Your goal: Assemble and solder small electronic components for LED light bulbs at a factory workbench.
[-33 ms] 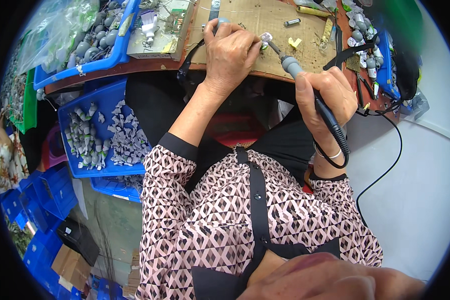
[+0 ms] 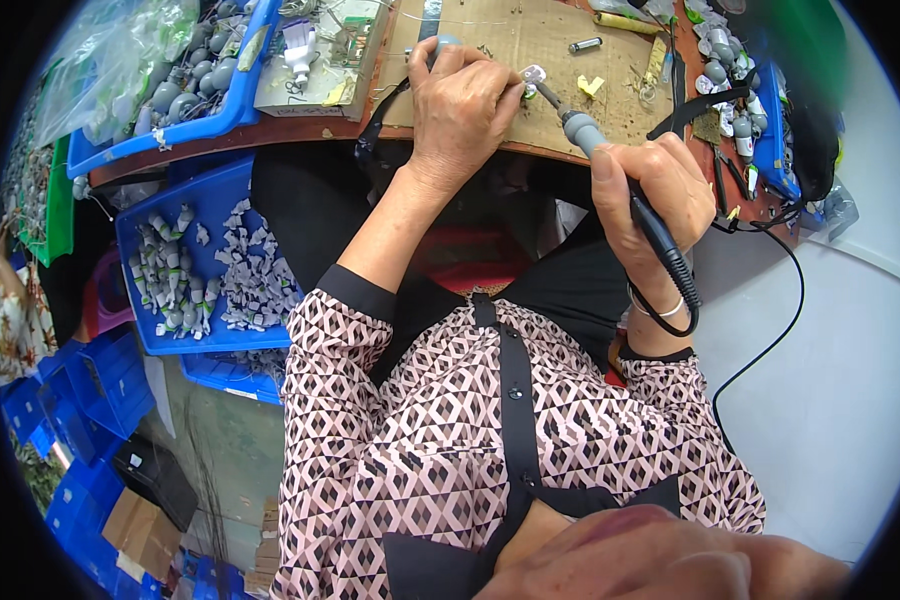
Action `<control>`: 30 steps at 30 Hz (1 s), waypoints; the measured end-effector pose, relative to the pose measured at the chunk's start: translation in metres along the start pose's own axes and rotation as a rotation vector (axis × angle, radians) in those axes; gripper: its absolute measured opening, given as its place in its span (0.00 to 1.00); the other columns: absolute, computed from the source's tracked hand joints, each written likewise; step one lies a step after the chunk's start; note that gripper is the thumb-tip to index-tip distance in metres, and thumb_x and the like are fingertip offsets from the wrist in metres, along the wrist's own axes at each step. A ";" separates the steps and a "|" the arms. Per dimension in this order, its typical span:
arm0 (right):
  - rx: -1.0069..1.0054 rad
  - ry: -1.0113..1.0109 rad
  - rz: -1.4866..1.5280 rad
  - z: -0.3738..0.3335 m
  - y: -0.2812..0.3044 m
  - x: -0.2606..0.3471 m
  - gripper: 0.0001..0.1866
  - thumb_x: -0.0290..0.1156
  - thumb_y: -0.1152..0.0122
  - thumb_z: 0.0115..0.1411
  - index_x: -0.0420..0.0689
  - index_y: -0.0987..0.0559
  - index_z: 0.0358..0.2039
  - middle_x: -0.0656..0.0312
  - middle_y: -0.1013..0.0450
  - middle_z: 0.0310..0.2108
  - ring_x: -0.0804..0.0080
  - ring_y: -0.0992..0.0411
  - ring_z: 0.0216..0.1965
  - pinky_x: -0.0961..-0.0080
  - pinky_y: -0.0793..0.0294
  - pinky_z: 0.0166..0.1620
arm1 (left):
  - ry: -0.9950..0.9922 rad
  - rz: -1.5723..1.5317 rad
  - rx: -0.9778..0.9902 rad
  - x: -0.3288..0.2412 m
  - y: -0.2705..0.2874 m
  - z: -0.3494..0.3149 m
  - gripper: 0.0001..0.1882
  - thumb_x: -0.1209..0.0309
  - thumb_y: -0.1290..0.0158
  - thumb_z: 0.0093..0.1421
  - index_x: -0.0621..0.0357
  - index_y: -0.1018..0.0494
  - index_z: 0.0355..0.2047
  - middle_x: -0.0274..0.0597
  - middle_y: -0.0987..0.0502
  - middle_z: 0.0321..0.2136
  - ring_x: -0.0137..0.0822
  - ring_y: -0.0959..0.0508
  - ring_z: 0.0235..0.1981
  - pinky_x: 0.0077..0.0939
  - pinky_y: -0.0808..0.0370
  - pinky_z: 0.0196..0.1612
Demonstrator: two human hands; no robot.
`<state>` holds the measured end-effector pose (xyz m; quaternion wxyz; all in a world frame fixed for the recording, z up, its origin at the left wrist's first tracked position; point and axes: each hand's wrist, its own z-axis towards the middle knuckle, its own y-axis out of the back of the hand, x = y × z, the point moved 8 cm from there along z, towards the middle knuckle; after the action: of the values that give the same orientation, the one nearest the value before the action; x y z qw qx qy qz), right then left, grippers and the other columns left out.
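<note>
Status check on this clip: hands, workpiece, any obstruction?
Left hand pinching small white part on cardboard mat. Right hand gripping soldering iron, tip at the part. Nothing between them.

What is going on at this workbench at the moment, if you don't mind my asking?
A person seated at a cardboard-topped bench is soldering. The right hand grips a soldering iron with a black cord, its tip touching a small white part that the left hand steadies on the cardboard. A blue tray of small grey and white pieces sits lower down on the person's left, and another blue bin of parts stands on the bench.
</note>
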<state>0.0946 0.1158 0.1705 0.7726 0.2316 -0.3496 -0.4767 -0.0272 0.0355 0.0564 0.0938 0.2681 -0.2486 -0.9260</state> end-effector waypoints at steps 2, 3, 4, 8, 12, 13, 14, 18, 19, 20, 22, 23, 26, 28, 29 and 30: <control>-0.044 0.011 -0.004 0.002 0.001 0.000 0.09 0.22 0.29 0.51 0.44 0.23 0.23 0.64 0.30 0.15 0.69 0.37 0.15 0.76 0.38 0.23 | 0.011 0.008 0.016 -0.002 0.001 0.001 0.05 0.69 0.37 0.53 0.51 0.23 0.26 0.31 0.22 0.22 0.33 0.23 0.37 0.45 0.41 0.58; -0.042 0.012 -0.004 0.003 0.000 0.000 0.09 0.22 0.29 0.51 0.44 0.23 0.23 0.64 0.30 0.15 0.69 0.37 0.15 0.76 0.38 0.23 | 0.020 0.015 0.032 -0.002 0.000 0.001 0.04 0.69 0.37 0.54 0.51 0.22 0.27 0.32 0.21 0.23 0.34 0.22 0.38 0.43 0.41 0.58; -0.037 0.007 -0.010 0.003 -0.001 0.000 0.09 0.22 0.29 0.51 0.44 0.23 0.23 0.64 0.30 0.15 0.69 0.37 0.15 0.76 0.38 0.23 | 0.022 0.017 0.031 -0.002 0.001 0.001 0.04 0.69 0.37 0.54 0.51 0.22 0.27 0.32 0.21 0.23 0.34 0.22 0.38 0.43 0.41 0.58; -0.029 -0.001 -0.010 0.005 -0.003 0.000 0.08 0.22 0.29 0.51 0.44 0.23 0.23 0.64 0.31 0.15 0.68 0.37 0.15 0.76 0.38 0.23 | 0.013 0.026 0.023 -0.002 0.001 0.001 0.04 0.69 0.37 0.54 0.50 0.22 0.26 0.31 0.22 0.23 0.33 0.22 0.38 0.43 0.41 0.58; -0.027 0.007 -0.015 0.004 -0.005 -0.001 0.08 0.22 0.29 0.51 0.44 0.23 0.24 0.64 0.30 0.15 0.69 0.37 0.15 0.75 0.38 0.23 | 0.011 0.013 0.014 -0.002 0.001 0.000 0.04 0.69 0.37 0.54 0.50 0.22 0.26 0.31 0.22 0.22 0.33 0.23 0.38 0.43 0.41 0.58; -0.027 0.010 -0.016 0.005 -0.006 -0.001 0.08 0.22 0.30 0.52 0.44 0.23 0.24 0.64 0.30 0.15 0.69 0.37 0.15 0.75 0.38 0.23 | 0.013 0.014 0.014 -0.002 0.001 0.000 0.04 0.69 0.37 0.54 0.50 0.22 0.26 0.31 0.22 0.22 0.33 0.23 0.38 0.43 0.41 0.58; -0.027 0.013 -0.018 0.005 -0.006 -0.001 0.08 0.22 0.30 0.52 0.44 0.23 0.24 0.64 0.29 0.16 0.69 0.36 0.15 0.75 0.38 0.23 | 0.015 0.014 0.017 -0.001 0.001 0.000 0.04 0.69 0.37 0.54 0.50 0.22 0.26 0.30 0.22 0.22 0.33 0.23 0.38 0.43 0.41 0.58; -0.006 0.015 -0.021 0.007 -0.009 0.000 0.08 0.22 0.30 0.52 0.43 0.23 0.24 0.64 0.29 0.16 0.69 0.36 0.15 0.75 0.38 0.23 | -0.001 0.000 -0.010 0.001 -0.001 -0.002 0.06 0.69 0.36 0.50 0.52 0.24 0.25 0.31 0.23 0.22 0.34 0.23 0.37 0.47 0.40 0.58; -0.008 0.015 -0.024 0.007 -0.009 0.000 0.08 0.22 0.30 0.52 0.44 0.23 0.24 0.64 0.28 0.17 0.69 0.36 0.16 0.75 0.38 0.23 | 0.000 -0.001 -0.010 0.001 -0.001 -0.002 0.06 0.69 0.36 0.50 0.52 0.24 0.25 0.31 0.23 0.22 0.34 0.23 0.37 0.47 0.40 0.58; -0.010 0.015 -0.027 0.008 -0.009 0.000 0.08 0.22 0.30 0.52 0.44 0.23 0.24 0.64 0.28 0.17 0.69 0.36 0.16 0.75 0.38 0.23 | -0.001 -0.005 -0.010 0.000 -0.001 -0.002 0.06 0.69 0.36 0.50 0.52 0.24 0.24 0.31 0.23 0.22 0.34 0.23 0.37 0.47 0.40 0.58; -0.011 0.014 -0.028 0.008 -0.010 0.001 0.08 0.22 0.30 0.51 0.44 0.23 0.24 0.64 0.28 0.17 0.69 0.36 0.16 0.75 0.38 0.23 | -0.001 -0.009 -0.010 0.000 -0.002 -0.002 0.06 0.69 0.36 0.50 0.51 0.24 0.24 0.31 0.23 0.22 0.34 0.23 0.37 0.47 0.40 0.58; -0.012 0.012 -0.029 0.008 -0.010 0.001 0.08 0.21 0.30 0.51 0.44 0.23 0.24 0.65 0.28 0.17 0.69 0.36 0.16 0.75 0.37 0.23 | -0.003 -0.007 -0.013 0.001 -0.002 -0.002 0.06 0.69 0.36 0.50 0.52 0.24 0.24 0.31 0.23 0.22 0.34 0.23 0.37 0.47 0.40 0.58; -0.016 0.005 -0.024 0.009 -0.011 0.000 0.08 0.21 0.30 0.51 0.44 0.23 0.23 0.65 0.28 0.18 0.69 0.35 0.16 0.75 0.37 0.23 | -0.004 -0.009 -0.015 0.001 -0.002 -0.003 0.06 0.69 0.36 0.50 0.52 0.24 0.24 0.31 0.23 0.22 0.34 0.23 0.37 0.46 0.41 0.58; -0.013 0.002 -0.027 0.009 -0.012 0.000 0.08 0.21 0.30 0.51 0.44 0.23 0.23 0.65 0.28 0.17 0.69 0.35 0.16 0.76 0.37 0.23 | -0.003 -0.012 -0.013 0.001 -0.003 -0.003 0.06 0.69 0.36 0.50 0.52 0.24 0.24 0.31 0.23 0.22 0.34 0.23 0.37 0.46 0.41 0.58; -0.012 -0.002 -0.031 0.009 -0.012 0.000 0.08 0.21 0.30 0.51 0.44 0.23 0.23 0.65 0.28 0.17 0.69 0.35 0.16 0.76 0.37 0.23 | -0.004 -0.014 -0.015 0.001 -0.003 -0.003 0.06 0.69 0.36 0.51 0.52 0.24 0.24 0.31 0.23 0.22 0.34 0.23 0.38 0.46 0.41 0.58; -0.011 -0.002 -0.031 0.009 -0.012 0.000 0.08 0.21 0.30 0.51 0.44 0.23 0.23 0.65 0.28 0.17 0.69 0.35 0.16 0.76 0.37 0.23 | -0.004 -0.016 -0.016 0.001 -0.003 -0.003 0.06 0.69 0.37 0.51 0.52 0.24 0.24 0.31 0.23 0.22 0.34 0.23 0.38 0.46 0.41 0.58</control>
<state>0.0808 0.1104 0.1685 0.7662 0.2322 -0.3440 -0.4906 -0.0265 0.0367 0.0522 0.0881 0.2677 -0.2390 -0.9292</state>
